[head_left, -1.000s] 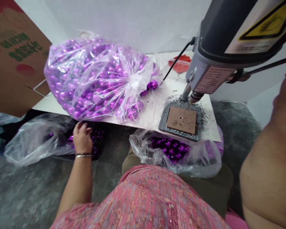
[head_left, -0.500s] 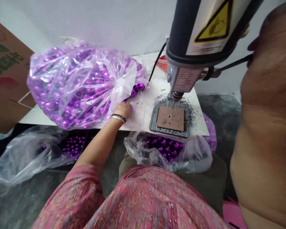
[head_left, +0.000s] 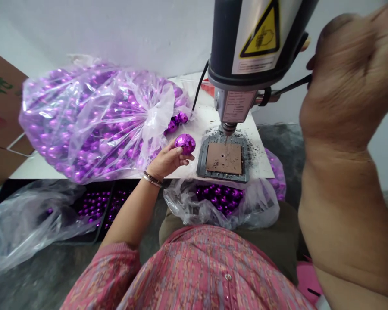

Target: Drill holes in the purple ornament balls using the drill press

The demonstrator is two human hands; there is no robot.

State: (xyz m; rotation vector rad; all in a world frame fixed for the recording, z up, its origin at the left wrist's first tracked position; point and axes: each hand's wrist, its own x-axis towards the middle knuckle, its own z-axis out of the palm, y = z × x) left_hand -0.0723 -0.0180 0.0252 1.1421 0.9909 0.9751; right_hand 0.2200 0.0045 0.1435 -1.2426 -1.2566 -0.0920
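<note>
A shiny purple ball [head_left: 185, 144] is held in the fingers of my left hand [head_left: 170, 160], just left of the drill press base [head_left: 201, 165]. On that base lies a brown square plate [head_left: 224, 158] with a small hole and dark shavings, below the drill chuck [head_left: 229, 128]. My right hand [head_left: 352, 73] is raised at the right, closed round the end of the black lever [head_left: 294, 85] of the drill press [head_left: 242, 64]. Its fingertips are mostly hidden behind the hand.
A large clear bag of purple balls [head_left: 93, 125] lies on the white table [head_left: 261, 165]. An open bag of purple balls [head_left: 218, 198] rests at my lap. A cardboard box [head_left: 3, 116] stands left; another plastic bag [head_left: 35, 224] is below.
My left hand has come away from the big bag's mouth toward the drill press and turned up, now showing a purple ball. The whole view has shifted, with the drill press further left.
</note>
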